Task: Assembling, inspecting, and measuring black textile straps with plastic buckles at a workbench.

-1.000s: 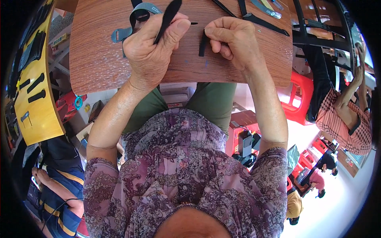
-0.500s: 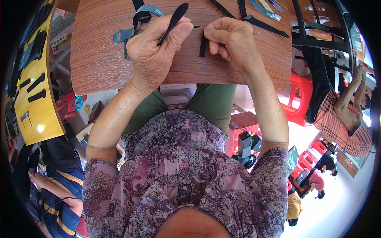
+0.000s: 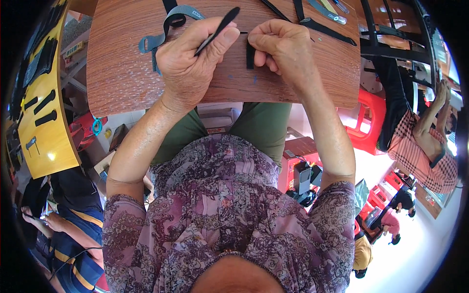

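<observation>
My left hand (image 3: 183,63) is closed over the table, its thumb pressing against a flat black strap (image 3: 227,22). The strap's rounded end sticks up to the right past the thumb. Just right of it, my right hand (image 3: 288,46) pinches a narrow black strip (image 3: 250,57) between thumb and fingertips. That strip's square end hangs down below the fingers. A thin dark tip (image 3: 243,32) shows in the gap between the hands; I cannot tell what it belongs to. Beside the left hand lies a grey strap (image 3: 184,10) with a blue-grey looped end (image 3: 146,45).
The brown wooden table (image 3: 122,78) carries black straps (image 3: 327,31) and a pen (image 3: 341,6) at the far right. A yellow table (image 3: 58,141) with black pieces stands to the left. A red stool (image 3: 364,117) is at the right. Other people sit on both sides.
The black strap in my left hand has tipped slightly to the right. My right hand has shifted slightly left with its strip. At the left, another person's hands have moved.
</observation>
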